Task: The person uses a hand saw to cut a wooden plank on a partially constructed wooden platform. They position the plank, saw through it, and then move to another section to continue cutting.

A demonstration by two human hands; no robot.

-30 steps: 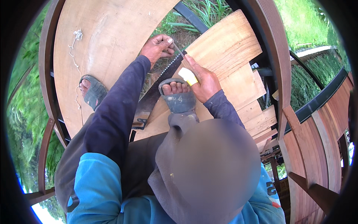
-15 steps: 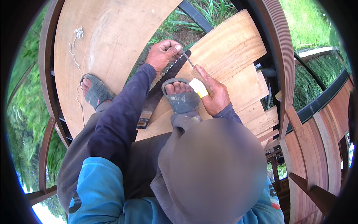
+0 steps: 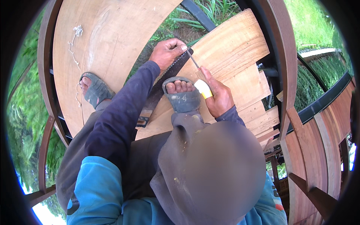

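A handsaw [image 3: 173, 71] lies aslant on the boards, its toothed edge toward the left and its dark handle [image 3: 143, 120] near my knees. My right foot in a worn sandal [image 3: 182, 98] rests beside the blade. A thin metal file [image 3: 192, 59] meets the teeth close to the saw's far tip. Its wooden handle is in my right hand [image 3: 221, 98], which is closed around it. A white and yellow wrap [image 3: 203, 89] shows at that hand's thumb. My left hand [image 3: 167, 53] pinches the file's far end between thumb and fingers; its other fingertips are partly hidden.
A wide board [image 3: 101, 48] lies at the left under my left sandal [image 3: 96, 90], with a knotted white string [image 3: 73, 48] on it. Stepped plank ends [image 3: 247, 86] line the right. Between the boards a gap shows plants and a dark metal beam [image 3: 198, 15]. Curved railings stand around.
Both hands and the file have shifted slightly to the right along with a small move of the view. The grip on the file stays the same, and the saw lies in place.
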